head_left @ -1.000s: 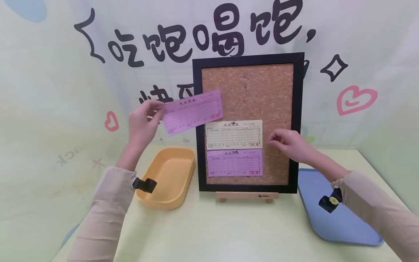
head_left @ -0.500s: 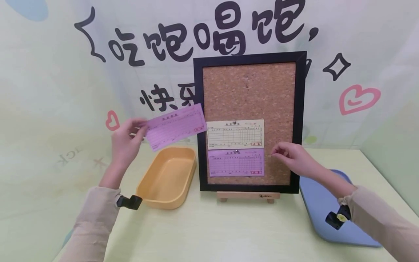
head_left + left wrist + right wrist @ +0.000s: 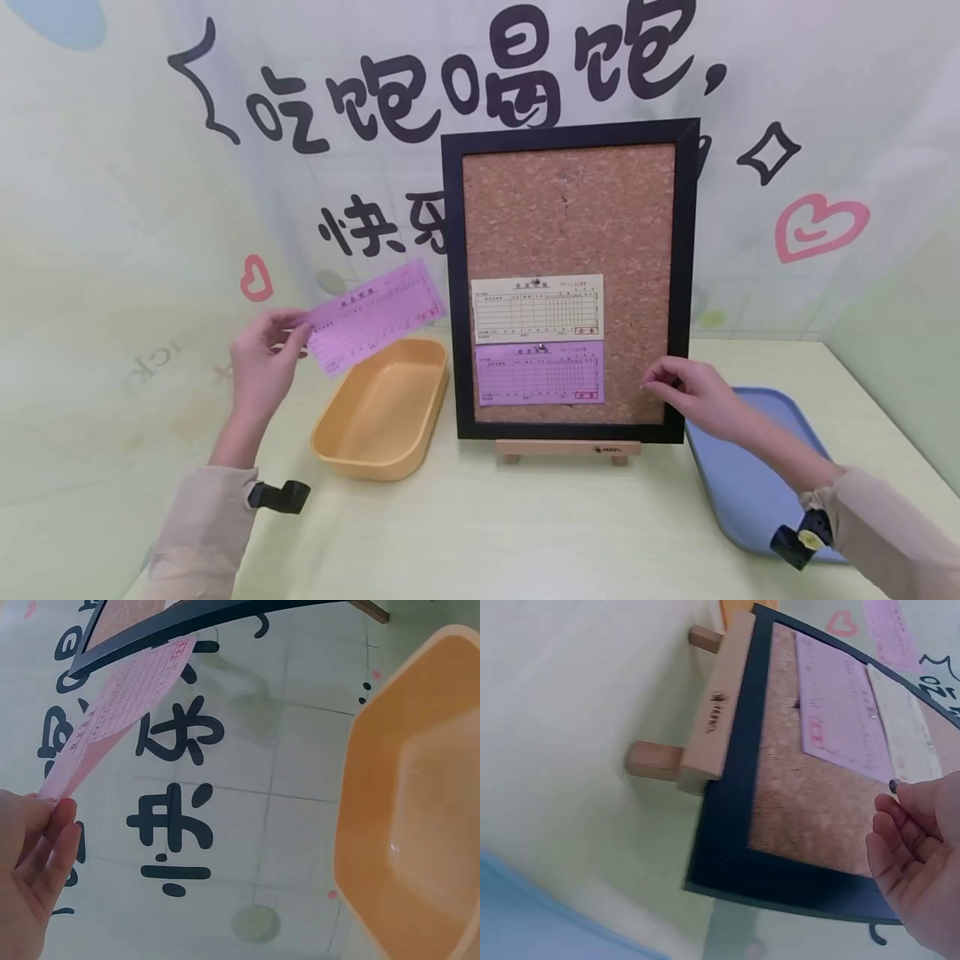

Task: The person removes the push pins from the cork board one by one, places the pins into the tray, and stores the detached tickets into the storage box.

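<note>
My left hand (image 3: pixel 262 358) pinches a purple receipt slip (image 3: pixel 375 317) by its left end, left of the corkboard. The slip tilts up to the right, its lower edge above the yellow tray (image 3: pixel 378 467). Against the lower right of the black-framed corkboard (image 3: pixel 570 208), my right hand (image 3: pixel 697 392) pinches a small dark push pin (image 3: pixel 894 785) between thumb and forefinger. A cream receipt slip (image 3: pixel 536 308) is pinned on the board's lower left. Directly below it hangs another purple slip (image 3: pixel 540 375), also pinned at its top.
A small wooden easel stand (image 3: pixel 568 448) supports the board on the pale table (image 3: pixel 487 533). At the right lies a blue tray (image 3: pixel 750 467), partly behind the right forearm. Behind everything hangs a printed backdrop (image 3: pixel 360 33) with large black characters.
The left hand has moved down and left, drawing the purple slip away from the board. My right hand has shifted down and right across the cork. The pinned slips stay put.
</note>
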`<state>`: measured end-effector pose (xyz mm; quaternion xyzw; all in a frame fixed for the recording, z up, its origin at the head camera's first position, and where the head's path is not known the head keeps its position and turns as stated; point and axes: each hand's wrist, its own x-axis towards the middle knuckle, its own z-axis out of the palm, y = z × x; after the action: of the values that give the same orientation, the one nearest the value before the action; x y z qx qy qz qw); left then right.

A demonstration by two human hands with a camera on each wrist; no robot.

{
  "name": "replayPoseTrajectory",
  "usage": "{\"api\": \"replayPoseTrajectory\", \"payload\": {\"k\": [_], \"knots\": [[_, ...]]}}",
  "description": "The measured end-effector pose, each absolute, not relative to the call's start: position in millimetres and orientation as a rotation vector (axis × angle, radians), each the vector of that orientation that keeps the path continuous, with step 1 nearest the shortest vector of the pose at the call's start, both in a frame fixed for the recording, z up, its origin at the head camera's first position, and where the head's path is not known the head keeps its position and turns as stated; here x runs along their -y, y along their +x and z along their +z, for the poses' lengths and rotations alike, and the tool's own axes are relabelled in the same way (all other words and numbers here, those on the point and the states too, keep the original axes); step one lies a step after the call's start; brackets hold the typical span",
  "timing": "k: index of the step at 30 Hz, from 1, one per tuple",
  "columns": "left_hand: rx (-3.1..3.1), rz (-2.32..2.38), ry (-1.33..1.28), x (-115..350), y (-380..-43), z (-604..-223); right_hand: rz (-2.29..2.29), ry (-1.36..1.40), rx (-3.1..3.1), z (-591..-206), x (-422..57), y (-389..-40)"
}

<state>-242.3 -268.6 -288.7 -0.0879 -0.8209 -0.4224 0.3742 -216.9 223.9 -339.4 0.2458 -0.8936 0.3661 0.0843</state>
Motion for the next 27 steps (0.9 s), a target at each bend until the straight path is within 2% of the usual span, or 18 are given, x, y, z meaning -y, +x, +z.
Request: {"api": "replayPoseTrajectory", "payload": {"k": [10,21,27], "knots": [[2.119,-1.116,-0.192,278,-238,-320,1.074,0.736,2.580,-371,-240,-205],[2.157,-1.146,-0.148,285,-236,-351,1.054,0.727,2.521,-379,-249,-203],[2.154,-1.163,-0.126,280,-228,-354,1.039,0.717,2.527,-385,-257,-201]]}}
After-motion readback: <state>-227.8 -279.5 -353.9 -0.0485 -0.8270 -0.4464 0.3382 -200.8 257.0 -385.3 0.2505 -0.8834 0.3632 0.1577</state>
